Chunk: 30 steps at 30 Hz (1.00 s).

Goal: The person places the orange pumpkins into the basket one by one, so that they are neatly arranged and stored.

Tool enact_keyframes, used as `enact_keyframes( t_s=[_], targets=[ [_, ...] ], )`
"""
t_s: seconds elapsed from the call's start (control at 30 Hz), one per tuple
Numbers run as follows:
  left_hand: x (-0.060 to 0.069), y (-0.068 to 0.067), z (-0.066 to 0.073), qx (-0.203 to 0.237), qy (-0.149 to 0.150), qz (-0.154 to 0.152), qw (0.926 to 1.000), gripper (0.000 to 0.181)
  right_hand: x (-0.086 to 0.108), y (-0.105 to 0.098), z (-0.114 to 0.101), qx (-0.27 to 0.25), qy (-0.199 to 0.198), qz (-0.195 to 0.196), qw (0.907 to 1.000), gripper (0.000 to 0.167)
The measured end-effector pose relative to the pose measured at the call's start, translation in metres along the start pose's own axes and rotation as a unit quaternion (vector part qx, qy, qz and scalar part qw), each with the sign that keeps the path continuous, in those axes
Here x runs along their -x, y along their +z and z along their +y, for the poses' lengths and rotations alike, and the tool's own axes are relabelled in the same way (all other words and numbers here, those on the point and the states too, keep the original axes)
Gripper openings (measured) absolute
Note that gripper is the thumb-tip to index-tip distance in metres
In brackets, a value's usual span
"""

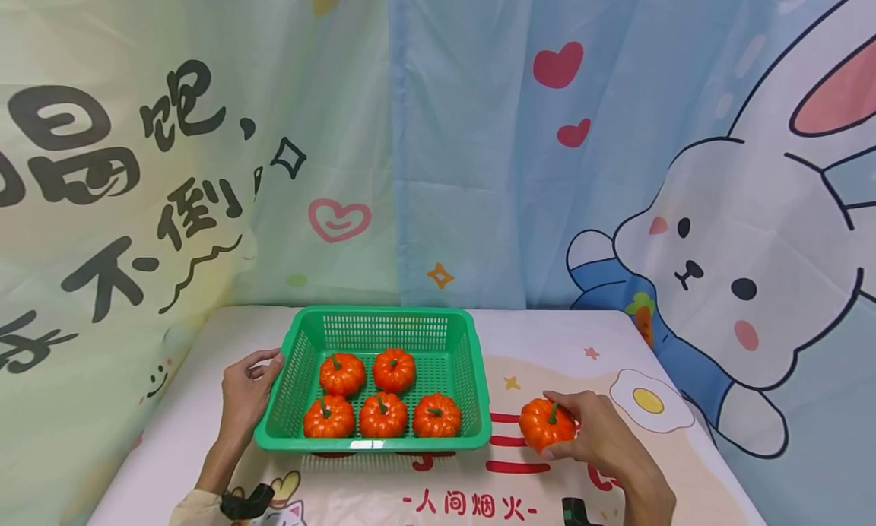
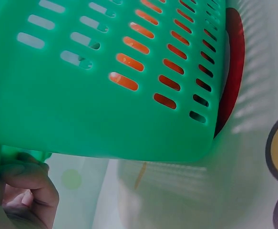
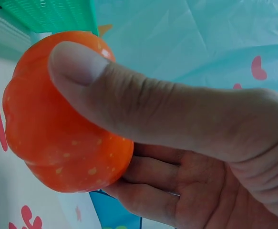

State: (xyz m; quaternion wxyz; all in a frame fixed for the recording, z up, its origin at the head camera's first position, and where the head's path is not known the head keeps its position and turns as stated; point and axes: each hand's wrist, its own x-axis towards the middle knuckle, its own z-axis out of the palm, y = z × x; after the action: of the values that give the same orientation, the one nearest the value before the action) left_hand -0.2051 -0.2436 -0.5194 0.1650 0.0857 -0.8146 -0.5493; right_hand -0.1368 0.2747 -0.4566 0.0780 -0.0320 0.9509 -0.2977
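A green plastic basket (image 1: 274, 440) with slotted walls stands on the table, holding several small orange pumpkins (image 1: 383, 415) with green stems. At its left side my left hand (image 1: 246, 393) grips the rim; the left wrist view shows the curled fingers (image 2: 38, 191) at the edge. To the right of the basket, my right hand (image 1: 605, 435) holds another small pumpkin (image 1: 543, 426) between thumb and fingers. In the right wrist view the thumb lies across this pumpkin (image 3: 67, 143), and the fingers are partly hidden behind it. Whether it touches the table I cannot tell.
A printed cloth with red lettering, a fried egg (image 1: 650, 400) and stars covers the table (image 1: 547, 336). Behind it hangs a curtain (image 1: 465, 169) with hearts and a large rabbit. Dark straps (image 1: 248, 503) show near both wrists.
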Motion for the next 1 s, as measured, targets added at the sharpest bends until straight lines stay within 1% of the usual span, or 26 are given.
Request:
enact_keyframes(
  t_s=[0.13, 0.33, 0.63, 1.0],
  targets=[
    [0.001, 0.000, -0.001, 0.001, -0.001, -0.002, 1.0000, 0.031, 0.000, 0.000, -0.003, 0.004, 0.002, 0.001, 1.0000, 0.083],
    [0.000, -0.001, 0.000, 0.001, 0.000, -0.003, 1.0000, 0.034, 0.002, -0.002, -0.006, -0.005, 0.010, 0.007, 0.9999, 0.083],
    [-0.002, -0.002, 0.000, 0.007, -0.009, -0.009, 0.9999, 0.036, 0.001, -0.004, -0.012, 0.005, -0.016, 0.017, 0.9997, 0.081],
    [-0.001, -0.001, 0.001, 0.006, 0.003, -0.006, 1.0000, 0.034, 0.000, -0.009, -0.018, -0.002, -0.035, 0.023, 0.9991, 0.085]
  ],
)
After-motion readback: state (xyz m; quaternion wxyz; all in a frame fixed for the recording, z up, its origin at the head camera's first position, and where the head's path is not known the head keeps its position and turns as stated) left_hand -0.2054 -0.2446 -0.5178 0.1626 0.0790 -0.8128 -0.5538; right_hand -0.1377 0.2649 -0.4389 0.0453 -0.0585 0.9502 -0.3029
